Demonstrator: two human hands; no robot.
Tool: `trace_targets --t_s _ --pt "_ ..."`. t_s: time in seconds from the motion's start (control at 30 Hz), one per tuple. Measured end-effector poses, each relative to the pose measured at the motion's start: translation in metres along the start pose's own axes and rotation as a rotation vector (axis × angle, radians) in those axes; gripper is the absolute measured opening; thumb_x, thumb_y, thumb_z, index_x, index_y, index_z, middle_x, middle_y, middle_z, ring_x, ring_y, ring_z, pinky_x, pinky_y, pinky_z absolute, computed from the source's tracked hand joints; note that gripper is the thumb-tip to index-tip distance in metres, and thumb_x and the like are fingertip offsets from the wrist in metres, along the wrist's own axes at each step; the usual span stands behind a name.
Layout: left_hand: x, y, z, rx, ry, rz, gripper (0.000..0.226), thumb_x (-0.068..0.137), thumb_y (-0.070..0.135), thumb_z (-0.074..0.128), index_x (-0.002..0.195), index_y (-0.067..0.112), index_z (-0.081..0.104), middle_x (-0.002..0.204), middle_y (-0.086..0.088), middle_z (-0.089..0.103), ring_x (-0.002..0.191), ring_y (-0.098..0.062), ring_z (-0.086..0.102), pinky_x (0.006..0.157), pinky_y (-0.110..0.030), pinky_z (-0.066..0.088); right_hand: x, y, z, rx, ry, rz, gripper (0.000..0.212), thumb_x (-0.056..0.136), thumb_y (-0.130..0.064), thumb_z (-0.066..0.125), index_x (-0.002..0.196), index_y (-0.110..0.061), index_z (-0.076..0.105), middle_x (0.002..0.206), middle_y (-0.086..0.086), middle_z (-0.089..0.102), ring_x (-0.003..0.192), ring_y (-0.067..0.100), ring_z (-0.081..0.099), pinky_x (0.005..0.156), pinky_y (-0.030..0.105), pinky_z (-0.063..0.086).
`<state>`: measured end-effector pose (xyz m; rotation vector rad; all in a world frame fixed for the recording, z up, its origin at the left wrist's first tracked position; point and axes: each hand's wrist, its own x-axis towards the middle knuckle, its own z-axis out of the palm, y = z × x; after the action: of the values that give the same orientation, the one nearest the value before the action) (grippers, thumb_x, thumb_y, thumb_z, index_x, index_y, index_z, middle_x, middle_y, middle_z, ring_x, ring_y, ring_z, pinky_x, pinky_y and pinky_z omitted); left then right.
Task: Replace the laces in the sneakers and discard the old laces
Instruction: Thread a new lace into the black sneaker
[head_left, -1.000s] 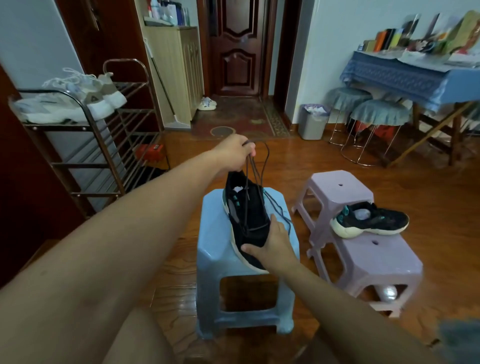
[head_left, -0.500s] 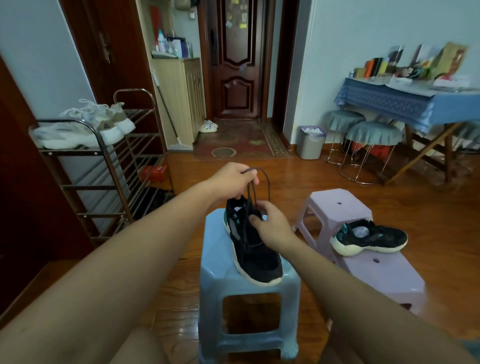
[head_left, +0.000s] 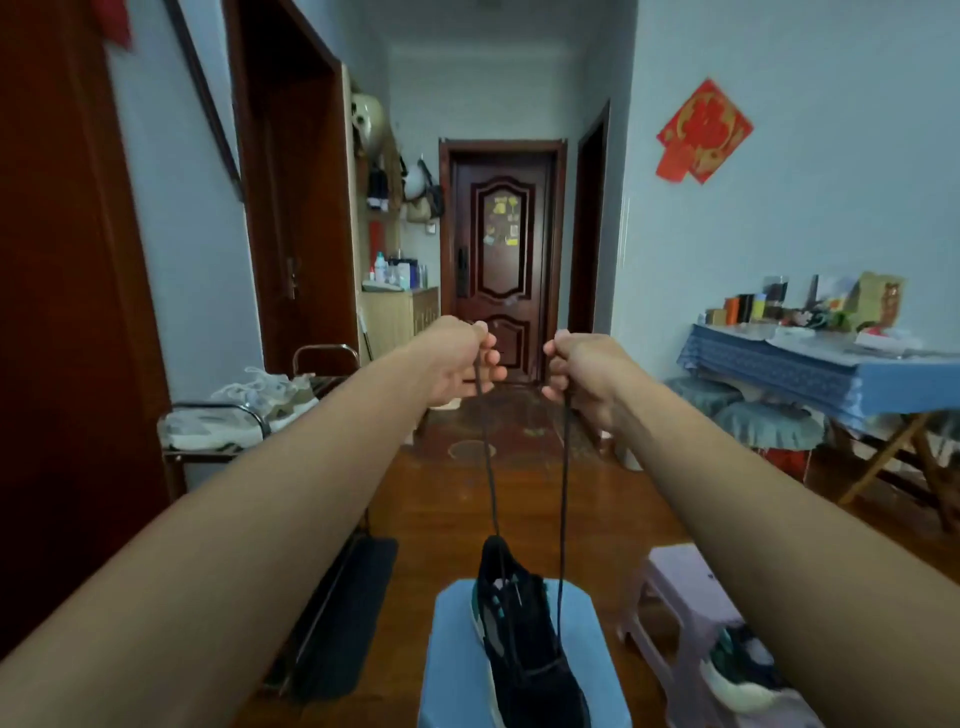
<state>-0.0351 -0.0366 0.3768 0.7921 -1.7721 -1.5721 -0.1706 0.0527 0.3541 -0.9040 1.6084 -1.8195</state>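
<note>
We see both arms stretched forward and raised, fists level with each other in front of the far door (head_left: 501, 260). The left hand (head_left: 464, 361) curls its fingers round one end of the black lace (head_left: 488, 467); the right hand (head_left: 582, 374) grips the other end in the same way. The two strands run down, taut and nearly parallel, to the black sneaker (head_left: 524, 649), which sits on the blue stool (head_left: 452, 670) (its heel end tipped up toward the lace). The sneaker's long axis runs away from us, slightly slanted leftward at the far end. A second black sneaker (head_left: 737, 675) lies on the purple stool (head_left: 680, 582) to the right, partly hidden by the right forearm. On the metal shoe rack (head_left: 218, 452) at left rest pale sneakers (head_left: 260, 400).
</note>
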Motion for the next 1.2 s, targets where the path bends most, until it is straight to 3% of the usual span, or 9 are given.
trace_targets --t_s 0.2,0.4,0.67,0.8,0.93,1.0,1.07,1.13,1.2 --pt "-0.022 0.085 0.001 0.024 0.076 0.224 0.029 0.109 0.025 0.034 0.091 0.018 0.055 0.068 0.001 0.059 0.068 -0.019 0.063 0.076 -0.034 0.050 -0.018 -0.096 0.012 -0.022 -0.048 -0.201 0.029 0.104 -0.020 0.034 0.080 -0.019 0.051 0.050 -0.007 0.039 0.043 0.010 0.035 0.062 0.028 0.046" --pt "-0.055 0.131 0.003 0.115 0.023 0.374 0.030 0.111 0.024 0.034 0.100 0.011 0.058 0.070 -0.002 0.060 0.061 -0.016 0.059 0.058 -0.025 0.048 -0.039 -0.138 0.018 -0.097 -0.070 -0.407 0.031 0.107 -0.021 0.032 0.085 -0.015 0.053 0.055 -0.003 0.040 0.047 0.013 0.035 0.057 0.029 0.042" --pt "-0.079 0.160 -0.001 0.154 0.021 0.449 0.027 0.109 0.018 0.036 0.106 0.008 0.061 0.071 -0.003 0.060 0.066 -0.019 0.059 0.068 -0.029 0.050 -0.059 -0.173 0.021 -0.215 -0.026 -0.511 0.034 0.108 -0.025 0.032 0.087 -0.015 0.057 0.054 -0.005 0.042 0.047 0.013 0.039 0.065 0.036 0.046" --pt "-0.080 0.176 -0.005 0.201 0.017 0.496 0.032 0.108 0.020 0.035 0.106 0.009 0.064 0.066 0.000 0.063 0.065 -0.018 0.062 0.083 -0.040 0.051 -0.066 -0.187 0.024 -0.240 -0.031 -0.541 0.033 0.108 -0.027 0.033 0.092 -0.013 0.058 0.057 -0.004 0.043 0.046 0.011 0.040 0.059 0.033 0.046" --pt "-0.084 0.186 -0.007 0.167 -0.002 0.496 0.028 0.110 0.017 0.035 0.106 0.006 0.061 0.063 -0.003 0.051 0.054 -0.016 0.048 0.080 -0.043 0.056 -0.064 -0.198 0.025 -0.278 0.027 -0.598 0.037 0.107 -0.030 0.034 0.085 -0.015 0.059 0.059 -0.003 0.044 0.049 0.013 0.041 0.052 0.030 0.039" --pt "-0.082 0.174 -0.009 0.289 0.012 0.454 0.025 0.108 0.016 0.038 0.102 0.009 0.062 0.063 -0.002 0.044 0.050 -0.014 0.038 0.065 -0.036 0.053 -0.056 -0.186 0.022 -0.509 0.188 -0.639 0.040 0.106 -0.032 0.035 0.078 -0.014 0.058 0.064 -0.002 0.050 0.058 0.017 0.046 0.057 0.030 0.036" --pt "-0.067 0.139 -0.010 0.656 0.041 0.437 0.024 0.106 0.017 0.043 0.100 0.011 0.065 0.071 -0.005 0.052 0.054 -0.017 0.045 0.055 -0.028 0.045 -0.043 -0.149 0.009 -0.999 0.332 -0.575 0.029 0.103 -0.028 0.041 0.083 -0.013 0.055 0.080 0.003 0.054 0.076 0.024 0.052 0.068 0.033 0.042" --pt "-0.050 0.078 -0.009 1.091 0.014 0.430 0.028 0.108 0.024 0.041 0.095 0.014 0.064 0.094 -0.009 0.066 0.077 -0.025 0.062 0.070 -0.034 0.053 -0.034 -0.088 -0.006 -1.447 0.327 -0.325 0.012 0.094 -0.013 0.049 0.096 -0.012 0.061 0.088 0.008 0.055 0.090 0.032 0.058 0.079 0.038 0.051" --pt "-0.042 -0.012 -0.004 1.341 -0.104 0.365 0.030 0.111 0.027 0.036 0.092 0.017 0.058 0.098 -0.007 0.064 0.087 -0.027 0.062 0.077 -0.039 0.051 -0.025 -0.012 -0.021 -1.674 0.228 -0.124 0.026 0.091 -0.009 0.052 0.113 -0.010 0.066 0.107 0.012 0.064 0.106 0.035 0.063 0.082 0.038 0.051"
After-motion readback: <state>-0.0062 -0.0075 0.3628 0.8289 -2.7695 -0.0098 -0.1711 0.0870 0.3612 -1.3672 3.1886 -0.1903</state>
